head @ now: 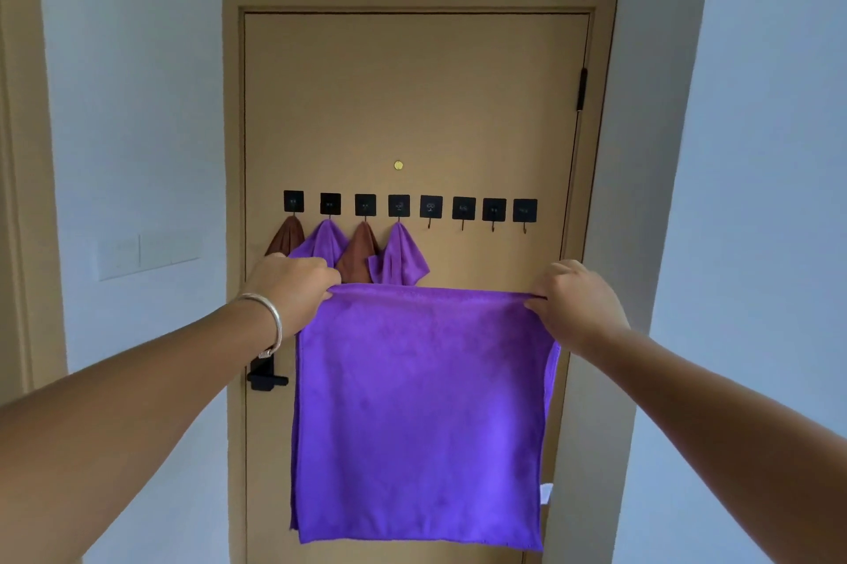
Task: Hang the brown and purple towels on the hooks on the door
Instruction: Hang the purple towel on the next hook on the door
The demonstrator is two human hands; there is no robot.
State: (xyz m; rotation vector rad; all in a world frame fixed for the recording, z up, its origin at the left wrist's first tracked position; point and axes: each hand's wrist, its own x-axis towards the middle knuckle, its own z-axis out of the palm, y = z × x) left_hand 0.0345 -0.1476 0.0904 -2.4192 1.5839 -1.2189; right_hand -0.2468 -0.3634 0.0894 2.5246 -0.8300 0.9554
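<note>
The left hand (293,284) and right hand (575,302), well apart, each pinch a top corner of the purple towel (421,407) spread before the door (412,105), a soft, light, limp cloth best hooked near one corner.
</note>
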